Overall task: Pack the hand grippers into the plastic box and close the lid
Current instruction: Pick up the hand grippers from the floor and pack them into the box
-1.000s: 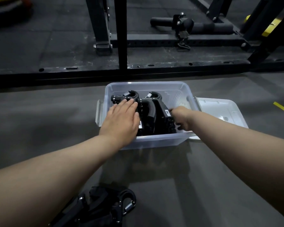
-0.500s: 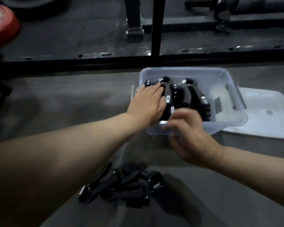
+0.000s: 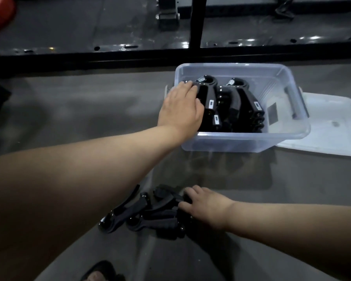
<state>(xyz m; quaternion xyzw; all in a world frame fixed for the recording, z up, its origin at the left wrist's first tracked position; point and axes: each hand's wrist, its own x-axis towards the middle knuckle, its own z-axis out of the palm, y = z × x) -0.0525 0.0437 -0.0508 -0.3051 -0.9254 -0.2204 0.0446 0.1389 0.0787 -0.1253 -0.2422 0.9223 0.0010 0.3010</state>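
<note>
Left hand (image 3: 180,107) is inside the clear plastic box (image 3: 227,144), fingers fairly straight and laid flat on the leftmost of the packed hand grippers (image 3: 243,106). Reads as steadying: those grippers stand on edge in a tight row, spring heads toward the far wall, and would likely tip without a palm against them.

Right hand (image 3: 208,205) is low on the floor (image 3: 69,118), on the near heap of loose hand grippers (image 3: 148,214). Fingers are bent down onto a black handle; cannot tell whether they have closed round it. Judged step: picking the next one to pack.

Room in the box: the row fills left and middle, with a bare strip along the right wall and a gap at the far end. The next gripper probably goes in at the right, on edge, over the near rim.

Lid (image 3: 332,126) is off, flat on the floor at the box's right, touching it or tucked slightly under that side; cannot tell which. It lies out of the reach path.

Rack frame (image 3: 109,52) runs just behind the box, so there is little room to slide it away. The heap is well apart from the box.
</note>
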